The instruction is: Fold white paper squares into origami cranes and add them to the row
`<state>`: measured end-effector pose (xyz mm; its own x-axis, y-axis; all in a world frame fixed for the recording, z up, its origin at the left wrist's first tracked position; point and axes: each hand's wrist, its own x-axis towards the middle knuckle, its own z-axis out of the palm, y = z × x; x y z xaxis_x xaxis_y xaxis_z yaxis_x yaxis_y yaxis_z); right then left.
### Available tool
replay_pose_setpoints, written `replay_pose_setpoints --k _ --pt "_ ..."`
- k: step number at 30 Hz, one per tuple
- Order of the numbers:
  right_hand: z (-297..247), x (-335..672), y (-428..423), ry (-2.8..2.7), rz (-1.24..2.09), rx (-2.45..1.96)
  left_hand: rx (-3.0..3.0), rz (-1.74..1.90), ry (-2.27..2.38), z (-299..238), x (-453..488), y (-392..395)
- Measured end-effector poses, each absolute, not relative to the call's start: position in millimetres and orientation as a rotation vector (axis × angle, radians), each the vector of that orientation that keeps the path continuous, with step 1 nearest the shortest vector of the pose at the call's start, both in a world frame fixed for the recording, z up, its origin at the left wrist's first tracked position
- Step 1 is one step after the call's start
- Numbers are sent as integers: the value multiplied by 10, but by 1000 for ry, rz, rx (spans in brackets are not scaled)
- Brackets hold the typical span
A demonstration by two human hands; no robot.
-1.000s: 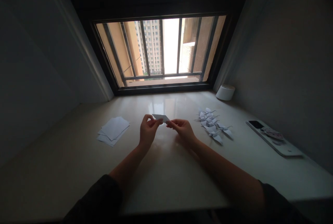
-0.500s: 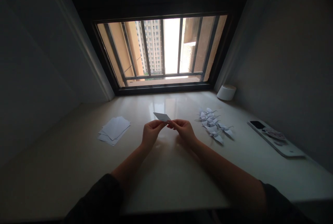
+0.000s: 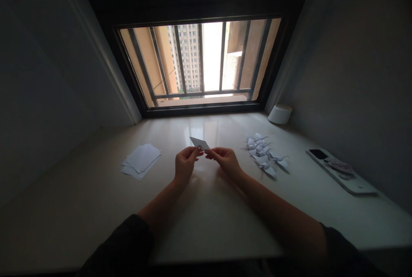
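A small piece of folded paper [image 3: 200,142], white and diamond-shaped, is held up above the sill between my two hands. My left hand [image 3: 186,164] pinches its lower left edge, thumb on the near face. With thumb and fingers, my right hand [image 3: 225,159] grips the lower right corner. My fingertips hide the bottom of the paper. Off to the right of my right hand lies a cluster of several folded paper cranes [image 3: 261,150]. To the left of my left hand sits a loose stack of white paper sheets [image 3: 141,159].
The pale, glossy windowsill [image 3: 206,225] carries everything. A phone [image 3: 343,171] in a light case lies by the right wall. Near the window's right corner stands a white rounded object [image 3: 280,114]. A dark-framed window [image 3: 206,111] with bars closes off the back.
My left hand has shifted slightly left and down along the paper, its thumb now on the paper's face. The right hand has barely moved.
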<state>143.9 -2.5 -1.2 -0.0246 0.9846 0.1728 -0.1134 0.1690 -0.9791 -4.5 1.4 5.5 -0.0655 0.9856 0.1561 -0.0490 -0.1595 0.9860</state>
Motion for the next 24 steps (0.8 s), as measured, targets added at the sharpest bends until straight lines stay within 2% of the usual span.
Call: replay_pose_setpoints --k 12,19,24 --pt "-104 1429 5 -1399 1159 -981 1332 1447 1200 41 -97 60" --pt "-120 1440 24 -1312 1135 -842 1662 1323 1308 25 -136 76" --pt "-104 1491 57 -1362 1025 -816 2003 1049 1583 52 -126 28"
